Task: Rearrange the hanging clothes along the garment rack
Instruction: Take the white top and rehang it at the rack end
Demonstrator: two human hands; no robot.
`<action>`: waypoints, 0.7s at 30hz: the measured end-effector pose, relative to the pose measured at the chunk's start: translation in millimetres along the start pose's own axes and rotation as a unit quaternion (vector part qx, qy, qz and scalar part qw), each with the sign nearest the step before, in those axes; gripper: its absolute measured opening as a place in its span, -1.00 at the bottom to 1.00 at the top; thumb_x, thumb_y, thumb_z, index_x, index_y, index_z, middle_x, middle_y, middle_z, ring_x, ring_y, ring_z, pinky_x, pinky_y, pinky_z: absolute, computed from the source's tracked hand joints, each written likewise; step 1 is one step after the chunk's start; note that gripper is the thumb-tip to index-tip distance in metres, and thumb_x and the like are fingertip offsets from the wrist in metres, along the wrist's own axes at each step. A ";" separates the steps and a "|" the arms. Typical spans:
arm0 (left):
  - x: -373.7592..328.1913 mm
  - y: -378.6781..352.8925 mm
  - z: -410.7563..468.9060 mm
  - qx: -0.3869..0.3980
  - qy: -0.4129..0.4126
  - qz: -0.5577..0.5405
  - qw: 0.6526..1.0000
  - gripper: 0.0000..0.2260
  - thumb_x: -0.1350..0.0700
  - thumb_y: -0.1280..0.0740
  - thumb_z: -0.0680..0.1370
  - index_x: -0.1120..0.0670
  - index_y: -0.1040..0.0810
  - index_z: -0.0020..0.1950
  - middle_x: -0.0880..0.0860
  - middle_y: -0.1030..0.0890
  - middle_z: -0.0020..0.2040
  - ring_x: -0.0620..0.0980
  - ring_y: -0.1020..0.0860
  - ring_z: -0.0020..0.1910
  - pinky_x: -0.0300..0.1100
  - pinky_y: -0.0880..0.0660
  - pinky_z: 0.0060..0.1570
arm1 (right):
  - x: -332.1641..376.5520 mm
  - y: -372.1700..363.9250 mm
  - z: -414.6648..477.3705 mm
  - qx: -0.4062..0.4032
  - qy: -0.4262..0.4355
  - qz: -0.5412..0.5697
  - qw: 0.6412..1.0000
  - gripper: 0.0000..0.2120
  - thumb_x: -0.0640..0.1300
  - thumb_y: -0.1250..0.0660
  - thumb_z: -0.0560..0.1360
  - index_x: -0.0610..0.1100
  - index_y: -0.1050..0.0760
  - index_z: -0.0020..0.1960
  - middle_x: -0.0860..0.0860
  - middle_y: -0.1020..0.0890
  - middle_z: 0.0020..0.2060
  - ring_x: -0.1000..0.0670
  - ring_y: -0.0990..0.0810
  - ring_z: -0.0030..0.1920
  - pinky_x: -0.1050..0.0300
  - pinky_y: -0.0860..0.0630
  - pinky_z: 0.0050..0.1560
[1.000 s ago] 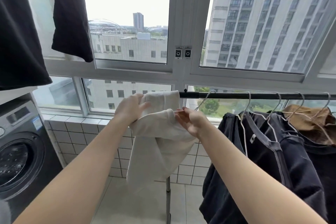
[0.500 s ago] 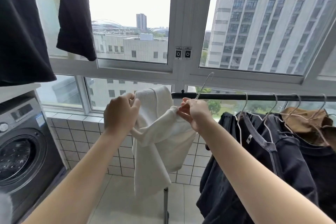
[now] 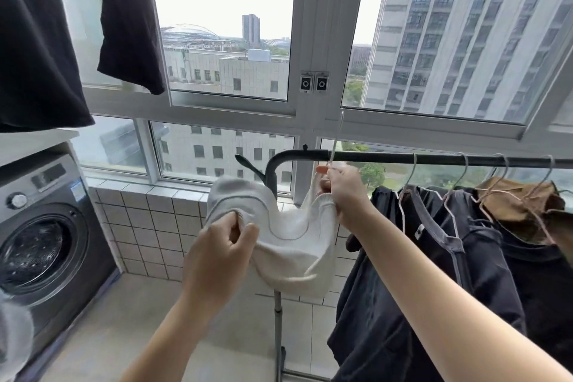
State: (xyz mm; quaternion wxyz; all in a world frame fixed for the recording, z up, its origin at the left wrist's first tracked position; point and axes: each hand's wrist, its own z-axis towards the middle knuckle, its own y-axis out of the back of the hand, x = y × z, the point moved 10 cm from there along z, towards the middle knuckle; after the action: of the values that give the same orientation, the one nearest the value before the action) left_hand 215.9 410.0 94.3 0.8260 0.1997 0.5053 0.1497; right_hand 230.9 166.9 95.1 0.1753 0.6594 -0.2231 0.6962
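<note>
Tiled balcony, window wall, city blocks beyond.

Left hand (image 3: pixel 221 253): closed, pinching one edge of white garment (image 3: pixel 288 245) between thumb and fingers. Right hand (image 3: pixel 344 192): closed, gripping opposite edge of same garment together with neck of wire hanger (image 3: pixel 336 139).

Change since a second ago: white garment no longer lying over rack end; now lifted clear and hanging slack between both hands, below and in front of garment rack (image 3: pixel 434 160). Hanger hook rising above bar, apparently unhooked. Meaning, as judged: piece freed for moving along bar or rehanging; rearranging under way, not finished.

Remaining on bar, well right of hands: dark garments (image 3: pixel 434 257) and brown garment (image 3: pixel 521 205), each on own hanger. Washing machine (image 3: pixel 46 242) at left.

Unclear: hanger body hidden inside white cloth; exact finger placement on hook covered by right hand; rack's far end cut off at right; black clothes (image 3: pixel 37 40) overhead cropped at top, support unseen.
</note>
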 end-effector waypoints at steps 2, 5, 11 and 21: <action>9.7 -22.0 -13.7 0.054 0.018 -0.028 0.998 -0.73 -0.07 -0.16 0.36 0.03 -0.23 -0.48 -0.11 -0.34 -0.59 -0.13 -0.30 -0.52 -0.13 -0.21 -0.43 | 0.0 -1.7 -3.6 0.026 0.002 0.001 1.000 -0.71 -0.35 0.01 0.62 -0.44 -0.43 0.14 -0.08 -0.36 -0.41 0.04 -0.35 -0.45 0.35 -0.40 -0.56; 41.2 -69.8 -21.6 0.153 0.063 -0.063 0.984 -0.72 -0.08 -0.15 0.36 0.05 -0.29 -0.47 -0.12 -0.35 -0.53 -0.15 -0.30 -0.47 -0.15 -0.24 -0.36 | -7.5 -3.2 -2.6 0.048 0.000 -0.011 0.999 -0.71 -0.32 0.00 0.63 -0.46 -0.42 0.16 -0.08 -0.35 -0.44 0.01 -0.35 -0.45 0.28 -0.39 -0.49; 104.0 -145.0 -41.3 0.255 0.265 -0.203 0.907 -0.77 0.07 -0.15 0.47 0.10 -0.53 -0.30 0.12 -0.44 -0.25 0.00 -0.35 -0.29 -0.16 -0.32 -0.26 | -28.6 17.9 1.6 0.013 0.026 -0.086 0.996 -0.70 -0.28 -0.02 0.63 -0.39 -0.47 0.16 -0.03 -0.40 -0.45 0.07 -0.37 -0.51 0.22 -0.38 -0.42; 86.2 -204.3 -48.4 0.425 0.222 -0.123 0.869 -0.79 0.11 -0.22 0.53 0.08 -0.61 -0.22 -0.01 -0.60 -0.31 -0.17 -0.58 -0.35 -0.16 -0.48 -0.11 | -32.0 46.9 8.3 -0.005 0.019 -0.093 0.995 -0.71 -0.34 -0.01 0.62 -0.45 -0.45 0.13 -0.05 -0.34 -0.47 0.17 -0.37 -0.66 0.33 -0.38 -0.57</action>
State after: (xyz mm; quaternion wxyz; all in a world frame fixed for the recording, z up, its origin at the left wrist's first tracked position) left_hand 220.1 278.5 -90.6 0.5394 0.4291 0.7104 -0.1423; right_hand 214.8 124.7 59.8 0.2468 0.6630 -0.1608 0.6882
